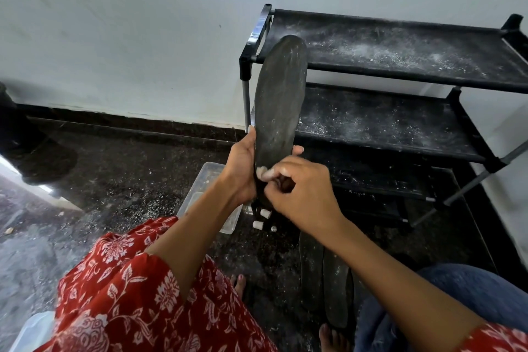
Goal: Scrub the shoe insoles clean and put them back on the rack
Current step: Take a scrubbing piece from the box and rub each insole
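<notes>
A dark grey insole (pixel 278 100) stands upright in front of the black shoe rack (pixel 400 66). My left hand (pixel 241 168) grips its lower part from the left side, thumb and fingertips curled round both edges. My right hand (pixel 297 188) has its fingers curled and pinches a small white piece (pixel 261 171) against the insole near its heel. Two more dark insoles (pixel 325 277) lie side by side on the floor below my right arm.
A clear plastic tub (pixel 210 177) sits on the dark speckled floor under my left wrist, with small white pieces (pixel 263 218) beside it. The rack's fabric shelves are dusted with white powder. A white wall (pixel 128 37) rises behind. My feet rest near the lying insoles.
</notes>
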